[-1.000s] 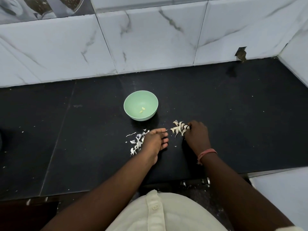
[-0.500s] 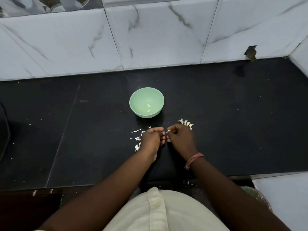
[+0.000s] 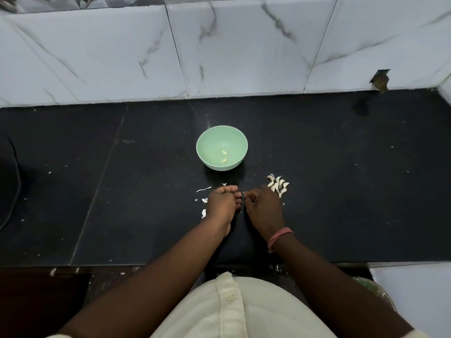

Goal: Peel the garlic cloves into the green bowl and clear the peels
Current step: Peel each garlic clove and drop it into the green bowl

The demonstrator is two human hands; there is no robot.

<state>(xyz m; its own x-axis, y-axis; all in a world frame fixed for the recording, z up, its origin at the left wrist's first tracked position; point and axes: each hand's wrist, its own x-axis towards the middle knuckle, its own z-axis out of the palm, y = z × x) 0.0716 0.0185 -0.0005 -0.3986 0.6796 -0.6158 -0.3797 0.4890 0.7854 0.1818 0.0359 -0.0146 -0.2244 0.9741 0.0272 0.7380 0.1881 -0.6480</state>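
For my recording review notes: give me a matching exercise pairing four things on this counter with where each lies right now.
1. green bowl
2. unpeeled cloves
3. peels
4. peeled cloves

A. inside the bowl
B. beside the left hand
C. behind both hands, mid-counter
D. just beyond the right hand

Pairs: 1-C, 2-D, 3-B, 4-A

This is a home kitchen: a polished black stone counter (image 3: 317, 191) runs along a wall of glossy white marble-veined tiles (image 3: 244, 50). On the counter stand a small pale green round bowl (image 3: 210, 142) holding two peeled cloves, a cluster of unpeeled white garlic cloves (image 3: 278, 185), and scattered papery white garlic peels (image 3: 203, 206).
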